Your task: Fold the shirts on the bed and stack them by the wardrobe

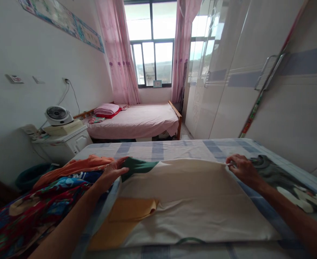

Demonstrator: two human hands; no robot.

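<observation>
A cream garment [196,201] with green and mustard-yellow parts lies spread in front of me, its exact kind unclear. My left hand [116,169] pinches the green section at its far left corner. At the far right corner, my right hand [240,167] grips the cream edge between thumb and fingers. The far edge runs nearly straight from hand to hand. A mustard flap [131,210] lies folded on the near left part, and a bit of green curve shows at the near edge. Beneath it is a blue-and-white checked bed sheet [180,149].
Left of the garment are piled orange cloth [74,167] and a red-and-blue patterned cloth [39,212]. A dark grey garment with a printed figure [290,190] lies at right. Beyond are a pink bed [142,118], a nightstand [69,142] with a fan [58,114], and a wardrobe [228,90].
</observation>
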